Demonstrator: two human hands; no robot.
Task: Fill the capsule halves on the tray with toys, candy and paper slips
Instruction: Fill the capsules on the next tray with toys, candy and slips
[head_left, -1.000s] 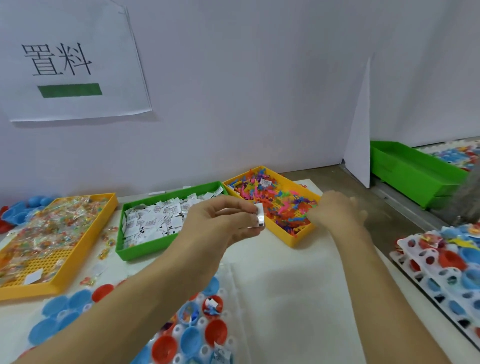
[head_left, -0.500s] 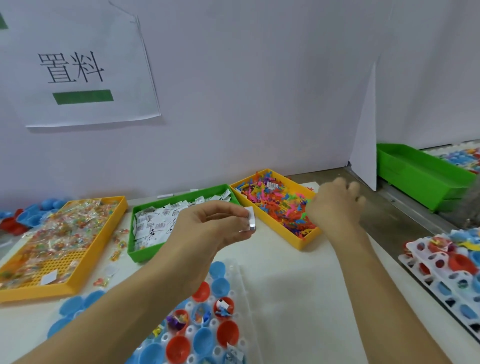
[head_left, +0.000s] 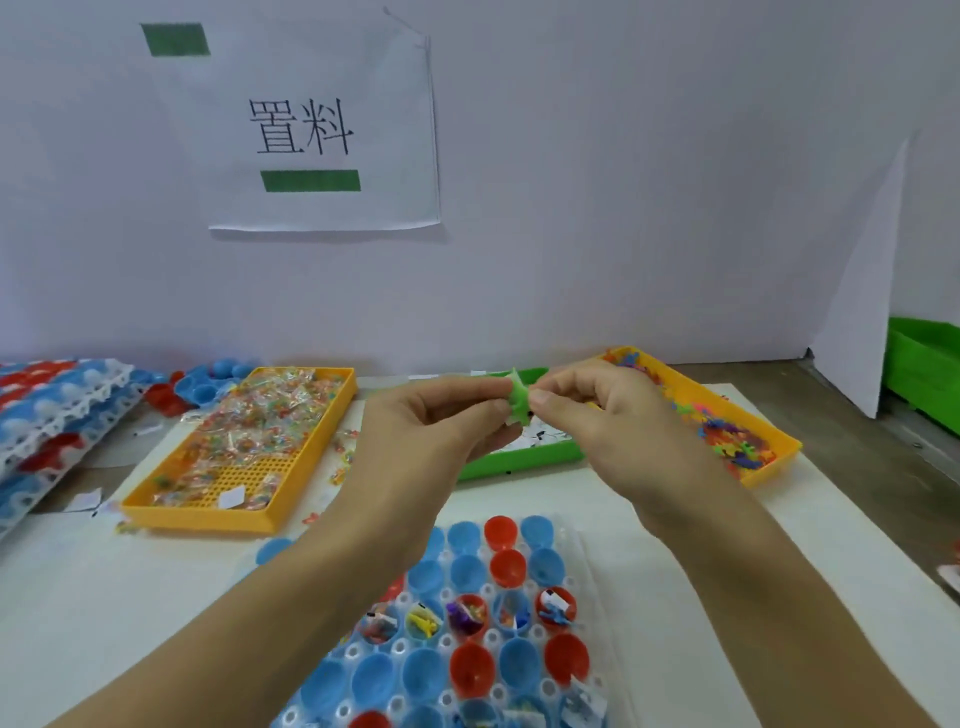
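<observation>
Capsule tray (head_left: 582, 540), nearest item, low centre on the bench (head_left: 130, 597): clear holder, red and blue capsule halves (head_left: 470, 667) seated open side up. One middle row already holds toys and slips; the rows beyond it and the red and blue halves just in front look empty, with more filled cups at the lower edge.

Left hand (head_left: 441, 421) and right hand (head_left: 597, 415), raised above the tray's far end, brought together: fingertips of both pinch one small green toy (head_left: 518, 402), spiky in outline. Whether the left hand also holds a paper slip cannot be told.

Handling advice, as judgement: let one hand take the toy fully before the other lets go; carry it low to the next empty half beside the filled row; drop it from close above so it does not bounce out; keep to row order so no cup is skipped or doubled.

Candy bin (head_left: 244, 441), yellow, behind-left of the tray: wrapped sweets, a few spilled beside it.

Slip bin (head_left: 519, 457), green, mostly hidden behind the hands: printed paper slips.

Toy bin (head_left: 748, 441), yellow, right: mixed coloured toys.

Stacked trays (head_left: 57, 410), far left, closed red and blue capsules.

Wall sign (head_left: 322, 130), printed characters, green bars.
</observation>
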